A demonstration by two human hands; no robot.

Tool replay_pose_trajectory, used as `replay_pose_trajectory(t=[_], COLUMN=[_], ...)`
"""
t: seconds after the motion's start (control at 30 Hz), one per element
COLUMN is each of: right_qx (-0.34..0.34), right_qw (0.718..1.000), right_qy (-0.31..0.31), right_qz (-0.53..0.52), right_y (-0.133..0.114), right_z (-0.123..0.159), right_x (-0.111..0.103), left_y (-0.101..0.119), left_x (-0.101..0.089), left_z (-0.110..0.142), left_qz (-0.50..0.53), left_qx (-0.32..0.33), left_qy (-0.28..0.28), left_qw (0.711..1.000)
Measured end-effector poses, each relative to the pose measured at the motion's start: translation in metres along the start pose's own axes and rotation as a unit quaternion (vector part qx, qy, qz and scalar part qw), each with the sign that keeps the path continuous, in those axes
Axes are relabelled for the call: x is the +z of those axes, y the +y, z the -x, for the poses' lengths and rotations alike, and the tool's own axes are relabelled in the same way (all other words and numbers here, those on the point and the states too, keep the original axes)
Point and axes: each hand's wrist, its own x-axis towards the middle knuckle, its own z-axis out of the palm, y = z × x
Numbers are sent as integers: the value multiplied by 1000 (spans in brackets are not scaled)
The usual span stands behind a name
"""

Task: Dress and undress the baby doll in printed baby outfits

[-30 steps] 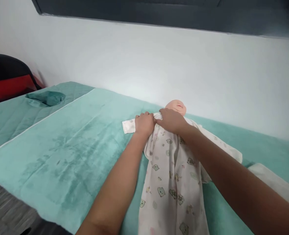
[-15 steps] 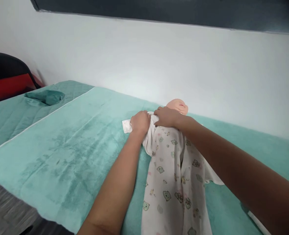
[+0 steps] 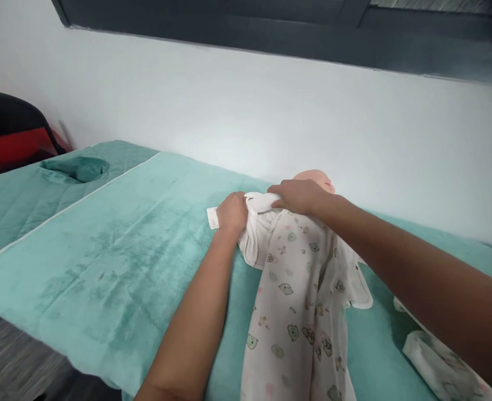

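A doll's head (image 3: 315,177) shows past my right hand, near the wall. White baby clothes (image 3: 290,312) printed with green animals lie over the doll's body and run down toward me. The fingers of my left hand (image 3: 232,214) are wrapped around a white sleeve (image 3: 252,239) at the doll's left-hand side in view; a white tab (image 3: 212,218) sticks out beyond the fist. At the doll's shoulder, my right hand (image 3: 298,196) is closed on the white fabric, its fingertips partly hidden. A strip of that fabric spans between both hands.
A teal padded sheet (image 3: 116,267) covers the table. Another white printed cloth (image 3: 442,362) lies at the lower right, partly under my right forearm. A face hole (image 3: 74,169) lies at the far left, with a black and red chair (image 3: 16,133) beyond.
My hands are farther apart, and more white fabric shows stretched between them. The doll's head sits farther right in view. The cloth at the lower right has come into view.
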Motion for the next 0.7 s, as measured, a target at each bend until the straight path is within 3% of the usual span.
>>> replay_pose_trajectory(t=[0.13, 0.3, 0.53, 0.7], right_qx=[39, 35, 60, 59], right_qw=[999, 999, 998, 998], right_qy=[13, 15, 17, 10], right_qz=[29, 24, 10, -20], right_y=[11, 6, 18, 6], right_z=[11, 13, 11, 12], right_x=[-10, -8, -12, -13], left_y=[-7, -10, -12, -2], left_x=[0, -7, -11, -17], left_z=[5, 15, 17, 19], left_qz=[-1, 3, -16, 2], left_qx=[-32, -46, -53, -44], left_qy=[-35, -9, -36, 4], left_qw=[999, 999, 998, 999])
